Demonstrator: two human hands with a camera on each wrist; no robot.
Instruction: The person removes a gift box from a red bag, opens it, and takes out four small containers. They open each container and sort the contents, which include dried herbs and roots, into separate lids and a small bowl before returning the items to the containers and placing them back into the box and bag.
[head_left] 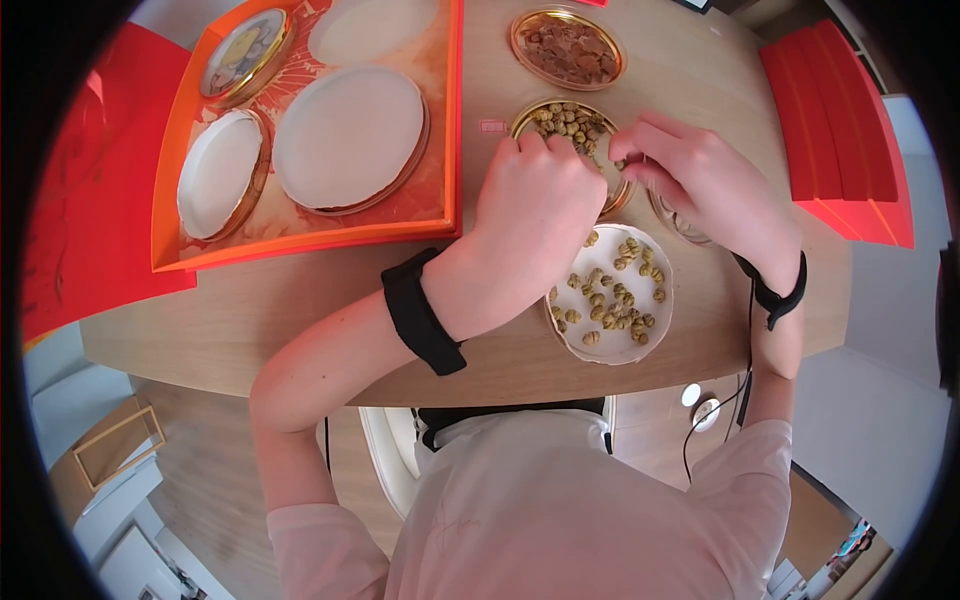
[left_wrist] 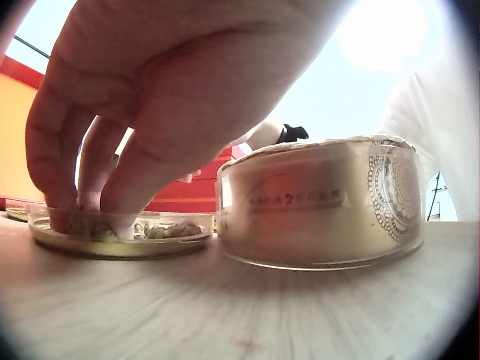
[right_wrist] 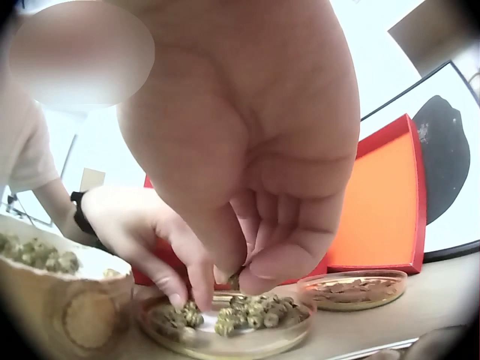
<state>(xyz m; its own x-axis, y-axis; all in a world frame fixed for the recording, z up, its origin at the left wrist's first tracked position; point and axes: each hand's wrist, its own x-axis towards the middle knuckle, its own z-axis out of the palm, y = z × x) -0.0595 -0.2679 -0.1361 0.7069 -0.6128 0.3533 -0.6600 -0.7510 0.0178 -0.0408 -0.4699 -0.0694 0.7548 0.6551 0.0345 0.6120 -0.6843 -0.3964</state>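
Note:
A shallow clear dish with a gold rim (head_left: 515, 128) holds small ridged greenish-brown dried herb balls (head_left: 568, 121). My left hand (head_left: 540, 205) reaches into it from the left, thumb and finger bent around a dried ball among the others. Over the dish's right side, my right hand (head_left: 712, 178) pinches one dried ball (right_wrist: 235, 280) between thumb and finger, above the pile. Closer to my body stands a round tub with a white top (head_left: 578, 342), and more dried balls lie spread on that top. The tub's side (left_wrist: 315, 206) is beige with printed markings.
A dish of brown flakes (head_left: 568, 52) stands behind. At left, an orange-red box (head_left: 455, 120) holds white-topped round tubs (head_left: 350, 140) and a decorated lid (head_left: 245, 55). A red box (head_left: 835, 120) stands at right. Under my right hand lies a clear round piece (head_left: 680, 220).

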